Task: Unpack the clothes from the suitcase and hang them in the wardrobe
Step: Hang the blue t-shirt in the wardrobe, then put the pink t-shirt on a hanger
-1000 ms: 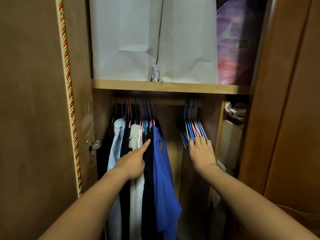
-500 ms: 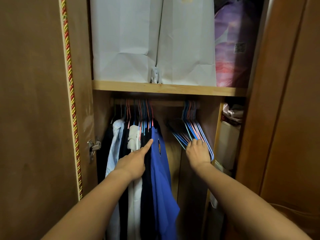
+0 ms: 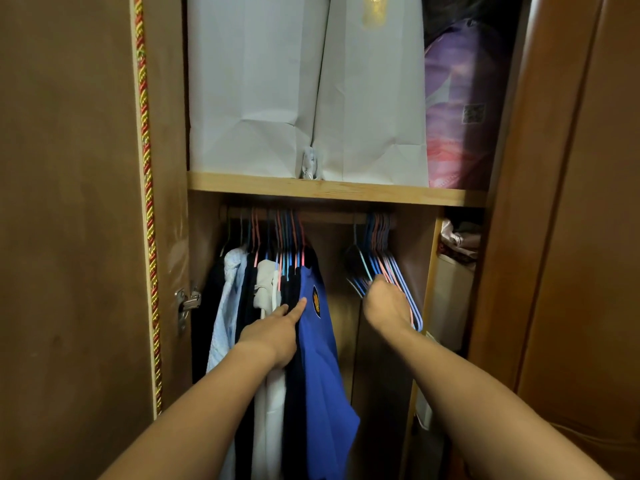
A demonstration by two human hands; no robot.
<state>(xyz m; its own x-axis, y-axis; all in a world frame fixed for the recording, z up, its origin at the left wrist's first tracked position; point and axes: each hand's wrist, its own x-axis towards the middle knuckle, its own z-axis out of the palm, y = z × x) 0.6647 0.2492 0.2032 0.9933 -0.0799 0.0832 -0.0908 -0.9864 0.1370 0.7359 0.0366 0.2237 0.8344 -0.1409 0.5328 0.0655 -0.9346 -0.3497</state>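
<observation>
Thin wire hangers (image 3: 388, 271) in right hand (image 3: 384, 306)

open rail gap (image 3: 330, 218) between hung clothes (image 3: 277, 306), empty hangers (image 3: 381, 261)

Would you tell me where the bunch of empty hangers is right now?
The empty hangers hang at the rail's right end, right of the blue shirt, in the right hand.

Two white paper bags (image 3: 304, 88) stand beside purple bedding (image 3: 457, 109) on the upper shelf (image 3: 332, 192).
</observation>
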